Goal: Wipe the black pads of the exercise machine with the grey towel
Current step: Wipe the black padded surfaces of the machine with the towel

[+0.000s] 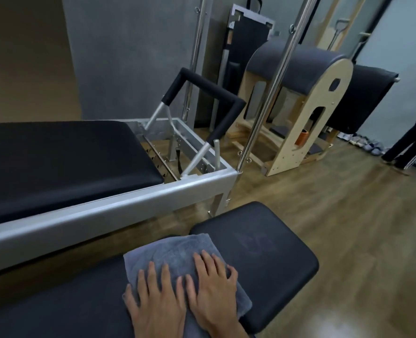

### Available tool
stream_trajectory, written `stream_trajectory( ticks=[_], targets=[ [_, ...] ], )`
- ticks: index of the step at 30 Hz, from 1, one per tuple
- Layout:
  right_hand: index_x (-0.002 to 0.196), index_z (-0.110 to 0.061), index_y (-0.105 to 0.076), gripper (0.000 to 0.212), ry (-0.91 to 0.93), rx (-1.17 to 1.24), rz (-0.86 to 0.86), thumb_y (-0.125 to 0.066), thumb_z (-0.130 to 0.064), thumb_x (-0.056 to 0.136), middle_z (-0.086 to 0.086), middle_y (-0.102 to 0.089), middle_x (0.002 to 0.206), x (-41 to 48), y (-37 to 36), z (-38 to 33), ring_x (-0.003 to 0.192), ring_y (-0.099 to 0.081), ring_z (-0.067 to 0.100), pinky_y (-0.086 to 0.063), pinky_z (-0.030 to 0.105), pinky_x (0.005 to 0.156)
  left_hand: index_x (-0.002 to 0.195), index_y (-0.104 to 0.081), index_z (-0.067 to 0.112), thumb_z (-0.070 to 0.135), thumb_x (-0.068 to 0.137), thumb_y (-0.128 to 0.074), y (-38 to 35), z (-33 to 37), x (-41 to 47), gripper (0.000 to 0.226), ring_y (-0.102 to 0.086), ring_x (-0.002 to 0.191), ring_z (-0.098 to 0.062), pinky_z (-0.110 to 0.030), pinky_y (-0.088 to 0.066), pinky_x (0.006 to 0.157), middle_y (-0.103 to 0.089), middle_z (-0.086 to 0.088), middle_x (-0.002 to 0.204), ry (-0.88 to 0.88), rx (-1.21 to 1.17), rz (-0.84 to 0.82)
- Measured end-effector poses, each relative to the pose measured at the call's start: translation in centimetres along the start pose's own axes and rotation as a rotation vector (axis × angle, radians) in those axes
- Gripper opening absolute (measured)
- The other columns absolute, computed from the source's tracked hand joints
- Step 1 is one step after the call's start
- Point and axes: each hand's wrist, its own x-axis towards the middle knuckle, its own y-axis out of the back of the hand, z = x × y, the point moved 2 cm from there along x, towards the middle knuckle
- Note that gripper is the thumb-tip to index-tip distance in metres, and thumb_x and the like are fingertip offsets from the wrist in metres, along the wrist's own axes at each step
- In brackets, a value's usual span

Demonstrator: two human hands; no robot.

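A: Where is the cloth?

B: The folded grey terry towel (175, 252) lies across the seam between the two nearest cushions. Part of it is on the long black vinyl pad (63, 311) at the bottom left and part on the rounded black vinyl end pad (275, 259). The left hand (157, 297) and the right hand (211, 284) lie flat on it side by side, fingers straight and spread. They press down, and neither grips the fabric.

A: What might go wrong?

B: With the palms only pressing, the towel could bunch or slip out from under them on a long stroke (the vinyl looks slick). The skin would then rub bare pad. The towel's far corner sits close to the end pad's left edge, so a push that way might tip it over onto the brown wooden floor (348, 215). The seam could also snag a fold.

A: And beyond?

B: The end pad shows a faint mark toward its far right corner, so I judge that stretch not yet wiped. Across a strip of floor stands the silver metal frame (104, 211) with its wide black carriage pad (55, 162), and past that the black foam-covered foot bar (214, 92). Stretching for those from here would probably lift weight off the towel. Farther back stand a pale wooden arched barrel (324, 111) and, at the right edge, a person in dark trousers (411, 142).
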Motion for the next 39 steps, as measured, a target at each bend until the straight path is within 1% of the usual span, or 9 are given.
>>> stream_trajectory(
  ticks=[5, 10, 15, 18, 23, 27, 31, 35, 39],
  targets=[
    [0.111, -0.022, -0.068, 0.041, -0.097, -0.047, 0.074, -0.044, -0.044, 0.085, -0.002, -0.070, 0.108, -0.1, -0.3, 0.5, 0.097, -0.065, 0.021, -0.050, 0.045, 0.068, 0.111, -0.068, 0.009, 0.050, 0.084, -0.038, 1.4, 0.7, -0.1, 0.058, -0.061, 0.109, -0.038, -0.057, -0.033, 0.094, -0.065, -0.020, 0.121, -0.034, -0.157, 0.196],
    [0.089, -0.023, -0.064, 0.028, 0.013, 0.005, 0.081, -0.043, -0.041, 0.086, -0.002, -0.064, 0.086, 0.0, -0.2, 0.6, 0.076, -0.058, 0.021, -0.047, 0.038, 0.052, 0.102, -0.071, 0.012, 0.047, 0.084, -0.037, 2.0, 0.9, -0.5, 0.052, -0.063, 0.083, -0.031, -0.044, -0.041, 0.067, -0.069, -0.012, 0.099, -0.065, -0.101, 0.217],
    [0.083, -0.019, -0.064, 0.015, 0.146, 0.134, 0.082, -0.065, -0.034, 0.086, 0.001, -0.058, 0.088, 0.9, 0.1, 1.4, 0.080, -0.055, 0.019, -0.048, 0.024, 0.051, 0.092, -0.070, 0.014, 0.037, 0.086, -0.059, 2.2, 1.4, -1.7, 0.025, -0.063, 0.077, -0.026, -0.032, -0.045, 0.041, -0.062, -0.005, 0.092, -0.077, -0.171, 0.299],
    [0.100, -0.016, -0.062, 0.023, 0.229, 0.195, 0.057, -0.048, -0.034, 0.097, 0.002, -0.054, 0.108, 2.7, 1.4, 2.6, 0.102, -0.049, 0.019, -0.045, 0.025, 0.062, 0.098, -0.068, 0.018, 0.040, 0.087, -0.053, 2.6, 3.4, -1.6, 0.029, -0.060, 0.085, -0.022, -0.029, -0.044, 0.050, -0.058, -0.003, 0.100, 0.009, -0.264, 0.347],
    [0.084, -0.018, -0.062, 0.012, 0.258, 0.271, 0.242, -0.059, -0.029, 0.088, 0.001, -0.056, 0.095, 8.3, 6.7, 10.0, 0.088, -0.050, 0.018, -0.052, 0.029, 0.059, 0.103, -0.068, 0.019, 0.023, 0.085, -0.068, 4.7, 13.5, 1.5, 0.018, -0.059, 0.088, -0.024, -0.032, -0.046, 0.058, -0.058, -0.002, 0.100, 0.034, -0.417, 0.472],
    [0.082, -0.023, -0.063, 0.013, 0.174, 0.142, 0.169, -0.055, -0.033, 0.083, -0.001, -0.061, 0.091, 12.2, 6.8, 20.0, 0.083, -0.055, 0.019, -0.047, 0.038, 0.074, 0.102, -0.070, 0.020, 0.031, 0.070, -0.076, 1.5, 22.0, 5.6, 0.035, -0.063, 0.095, -0.033, -0.047, -0.050, 0.076, -0.065, -0.010, 0.110, -0.054, -0.164, 0.283],
    [0.106, -0.024, -0.073, 0.043, 0.170, 0.066, -0.084, -0.042, -0.044, 0.085, 0.001, -0.073, 0.111, 12.3, 0.4, 24.2, 0.108, -0.067, 0.024, -0.032, 0.041, 0.095, 0.120, -0.069, 0.021, 0.041, 0.081, -0.044, -4.8, 25.6, 7.6, 0.050, -0.061, 0.119, -0.032, -0.055, -0.026, 0.101, -0.064, -0.011, 0.128, -0.096, -0.022, 0.035],
    [0.134, -0.025, -0.059, 0.056, 0.168, 0.059, -0.116, -0.030, -0.048, 0.092, 0.001, -0.059, 0.137, 13.5, -2.3, 23.8, 0.131, -0.051, 0.025, -0.018, 0.048, 0.108, 0.131, -0.060, 0.021, 0.041, 0.087, -0.039, -6.5, 25.3, 9.2, 0.052, -0.053, 0.128, -0.027, -0.052, -0.022, 0.106, -0.059, -0.007, 0.136, -0.125, 0.002, 0.049],
    [0.155, -0.031, -0.015, 0.084, 0.157, 0.062, -0.223, 0.012, -0.056, 0.080, -0.004, -0.014, 0.163, 15.8, -2.7, 22.7, 0.151, -0.002, 0.020, 0.013, 0.050, 0.115, 0.149, -0.034, 0.027, 0.044, 0.092, -0.010, -5.4, 24.9, 11.3, 0.063, -0.023, 0.147, -0.021, -0.046, -0.004, 0.118, -0.032, -0.001, 0.156, -0.103, 0.008, 0.021]
  ],
)
